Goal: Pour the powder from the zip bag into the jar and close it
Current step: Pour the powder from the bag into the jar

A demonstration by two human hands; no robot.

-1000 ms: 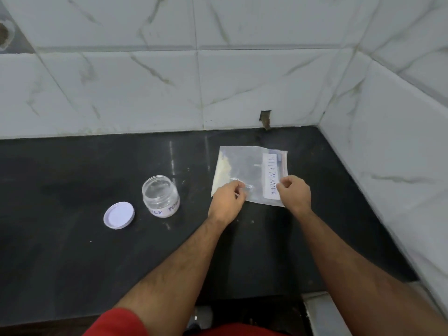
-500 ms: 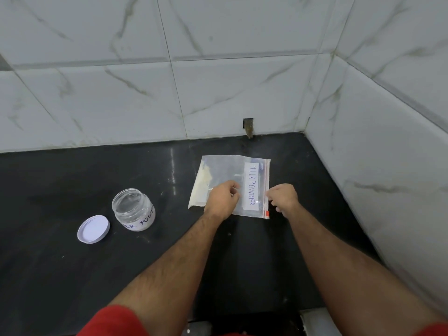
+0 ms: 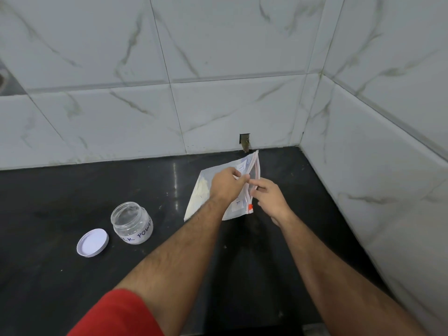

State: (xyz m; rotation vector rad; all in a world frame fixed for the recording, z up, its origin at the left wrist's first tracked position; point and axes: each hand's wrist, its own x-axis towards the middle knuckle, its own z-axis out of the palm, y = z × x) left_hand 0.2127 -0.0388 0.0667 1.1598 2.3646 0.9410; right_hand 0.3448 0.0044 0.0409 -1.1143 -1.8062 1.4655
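A clear zip bag (image 3: 213, 175) with a white label and pale powder at its left end lies on the black counter (image 3: 60, 275), its zip edge lifted on the right. My left hand (image 3: 226, 184) pinches one lip of the zip edge. My right hand (image 3: 270, 197) pinches the other lip, and the mouth gapes a little between them. To the left stands a clear jar (image 3: 132, 223) marked with handwriting, open on top. Its white lid (image 3: 92, 242) lies flat on the counter beside it, further left.
White marble tiled walls close the counter at the back and on the right (image 3: 388, 190). A small dark cutout (image 3: 244, 141) sits in the back wall just behind the bag. The counter's front edge runs along the bottom of the view.
The bag's zip edge has lifted off the counter and its two lips have parted. Both hands have shifted to the middle of the zip edge. My head moved, shifting the view.
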